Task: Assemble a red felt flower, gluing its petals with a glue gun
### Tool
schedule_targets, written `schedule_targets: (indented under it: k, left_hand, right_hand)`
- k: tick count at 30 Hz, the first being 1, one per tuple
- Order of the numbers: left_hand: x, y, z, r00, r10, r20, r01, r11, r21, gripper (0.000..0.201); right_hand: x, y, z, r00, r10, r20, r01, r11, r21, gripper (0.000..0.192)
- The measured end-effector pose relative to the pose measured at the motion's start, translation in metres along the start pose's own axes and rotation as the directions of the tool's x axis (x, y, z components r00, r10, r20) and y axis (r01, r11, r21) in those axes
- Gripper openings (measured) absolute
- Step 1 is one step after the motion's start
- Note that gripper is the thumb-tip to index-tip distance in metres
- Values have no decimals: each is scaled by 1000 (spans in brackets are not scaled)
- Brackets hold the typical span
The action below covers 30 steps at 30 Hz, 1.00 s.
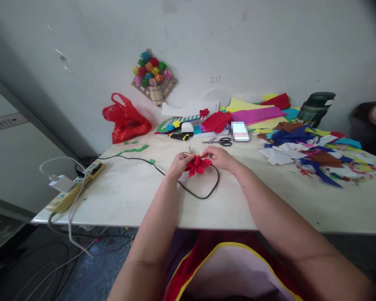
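Note:
A red flower with pointed petals, folded from paper or cloth, is between my two hands just above the table. My left hand closes on its left side, thumb and fingers pinched together. Bent over the flower's upper right edge, my right hand pinches it with the fingertips. A black cord loops on the table beneath the flower and runs off left. Behind my left fingertips a small pale object shows, too hidden to name. Scissors with black handles lie just beyond my right hand.
A yellow power strip with a white charger sits at the left edge. Farther back are a red plastic bag, a yellow-black cutter, a phone and a dark green bottle. Coloured scraps are piled right.

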<state>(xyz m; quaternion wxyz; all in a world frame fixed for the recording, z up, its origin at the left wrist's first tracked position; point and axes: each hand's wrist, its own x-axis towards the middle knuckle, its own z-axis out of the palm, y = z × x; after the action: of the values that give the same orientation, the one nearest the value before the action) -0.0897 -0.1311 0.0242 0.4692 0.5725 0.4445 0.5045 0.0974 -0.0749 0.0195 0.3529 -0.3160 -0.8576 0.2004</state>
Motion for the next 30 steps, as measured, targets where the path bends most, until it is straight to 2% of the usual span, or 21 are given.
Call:
schedule_targets:
  k: [5, 9, 13, 17, 21, 25, 28, 30]
  left_hand:
    - [0, -1, -1, 1000, 22, -3, -23, 1000, -17, 48]
    - [0, 1, -2, 999, 53, 2, -53, 998, -24, 48]
    - [-1, 5, -2, 996, 81, 29, -79, 996, -47, 48]
    - [-2, 7, -2, 994, 104, 26, -103, 994, -43, 48]
    - [-1, 5, -2, 995, 99, 19, -98, 994, -58, 46]
    - [3, -2, -4, 1000, 23, 6, -22, 987, -157, 33]
    - [6, -6, -6, 997, -60, -43, 47, 965, -257, 22]
    - [6, -5, -6, 994, -79, -74, 54, 957, -286, 22]
  right_hand:
    - [-2, 0, 3, 987, 115, 108, -131, 979, 158, 23]
    - [-2, -6, 6, 985, 106, 134, -145, 933, 328, 30]
    - [-1, -7, 8, 991, 101, 82, -122, 946, 301, 36]
    - [2, -3, 12, 999, 47, -8, -43, 958, 284, 29]
    - [2, 0, 12, 997, 62, -35, -53, 975, 216, 28]
    - [2, -3, 10, 997, 52, -56, -40, 980, 194, 31]
    - [2, -4, 11, 997, 31, -69, -15, 975, 222, 29]
    - [3, -4, 12, 996, 38, -81, -19, 974, 224, 27]
